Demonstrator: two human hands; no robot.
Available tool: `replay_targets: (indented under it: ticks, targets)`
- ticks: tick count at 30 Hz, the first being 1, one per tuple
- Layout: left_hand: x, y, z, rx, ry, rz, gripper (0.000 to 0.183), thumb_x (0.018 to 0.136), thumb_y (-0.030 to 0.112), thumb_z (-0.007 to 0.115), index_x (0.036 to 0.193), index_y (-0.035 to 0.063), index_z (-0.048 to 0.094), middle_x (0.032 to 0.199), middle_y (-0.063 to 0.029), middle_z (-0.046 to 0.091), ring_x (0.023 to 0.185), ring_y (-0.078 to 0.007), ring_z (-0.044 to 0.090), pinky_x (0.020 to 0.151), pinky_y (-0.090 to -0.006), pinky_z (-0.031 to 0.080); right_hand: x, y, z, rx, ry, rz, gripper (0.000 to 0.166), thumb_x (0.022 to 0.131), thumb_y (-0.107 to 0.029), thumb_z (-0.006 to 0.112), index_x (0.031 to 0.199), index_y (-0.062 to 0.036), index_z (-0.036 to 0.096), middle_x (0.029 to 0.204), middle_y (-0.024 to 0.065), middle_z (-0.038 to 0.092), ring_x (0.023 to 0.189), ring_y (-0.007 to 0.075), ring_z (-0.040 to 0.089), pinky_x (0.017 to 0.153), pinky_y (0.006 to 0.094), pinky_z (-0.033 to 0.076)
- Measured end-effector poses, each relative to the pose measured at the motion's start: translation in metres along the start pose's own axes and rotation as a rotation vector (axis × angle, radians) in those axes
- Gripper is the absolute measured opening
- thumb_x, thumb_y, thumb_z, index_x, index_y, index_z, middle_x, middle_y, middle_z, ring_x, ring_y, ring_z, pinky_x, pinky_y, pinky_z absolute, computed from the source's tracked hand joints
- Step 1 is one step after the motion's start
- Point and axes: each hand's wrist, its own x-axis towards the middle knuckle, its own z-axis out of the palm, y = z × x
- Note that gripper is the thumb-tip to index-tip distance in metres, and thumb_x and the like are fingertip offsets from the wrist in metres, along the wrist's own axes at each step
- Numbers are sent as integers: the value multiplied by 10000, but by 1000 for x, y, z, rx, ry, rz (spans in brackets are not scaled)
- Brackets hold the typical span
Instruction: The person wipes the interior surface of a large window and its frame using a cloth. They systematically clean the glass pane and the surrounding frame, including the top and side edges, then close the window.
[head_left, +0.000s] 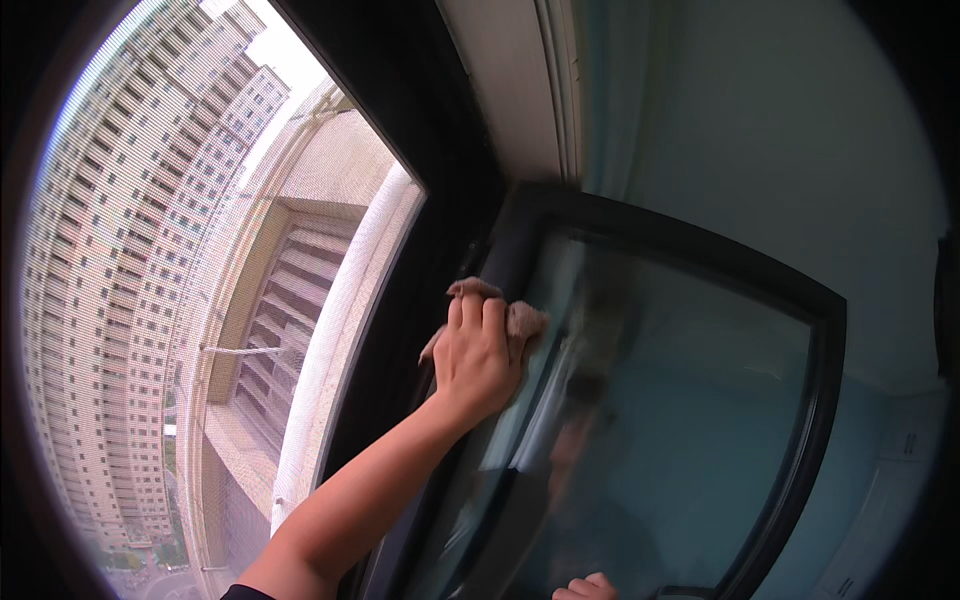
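Observation:
My left hand (474, 360) is closed around a brownish cloth (527, 321), pressing it against the dark frame (517, 255) of an open window sash. Folds of the cloth stick out above the fingers and on both sides of the hand. Behind the hand is the glass pane (697, 420) of the sash, which carries blurred reflections. Only the curled fingers of my right hand (586, 588) show at the bottom edge, in front of the lower pane. What they may hold is hidden.
To the left, an insect screen (225, 300) fills the dark fixed window frame (397, 255); tall buildings stand outside. Pale trim (517, 82) and a curtain (619, 97) are above the sash. A white cabinet (870, 517) stands at the lower right.

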Motion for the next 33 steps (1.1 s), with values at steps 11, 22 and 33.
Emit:
replay_targets:
  ticks: [11, 22, 33]
  targets:
    - [126, -6, 73, -45, 153, -70, 207, 879, 108, 539, 1031, -22, 483, 1071, -230, 556, 999, -405, 552, 843, -481, 441, -8, -1, 2, 69, 64, -35, 390, 830, -380, 618, 592, -114, 463, 612, 66, 406, 580, 259, 432, 561, 390, 326]
    - [115, 177, 138, 27, 19, 424, 456, 842, 93, 506, 1272, -57, 478, 1375, -272, 430, 1362, -390, 320, 1116, -489, 266, 9, 40, -81, -270, 248, 95, 184, 769, -203, 643, 643, -112, 544, 596, 25, 503, 588, 218, 498, 594, 352, 383]
    - [124, 228, 119, -408, -425, 371, 487, 800, 102, 574, 1279, 95, 487, 1386, -75, 443, 1328, -260, 383, 1018, -481, 379, -36, 148, -205, -1300, 775, 729, 587, 920, -327, 539, 1385, -32, 338, 1188, 232, 552, 1092, 460, 517, 891, 456, 436]
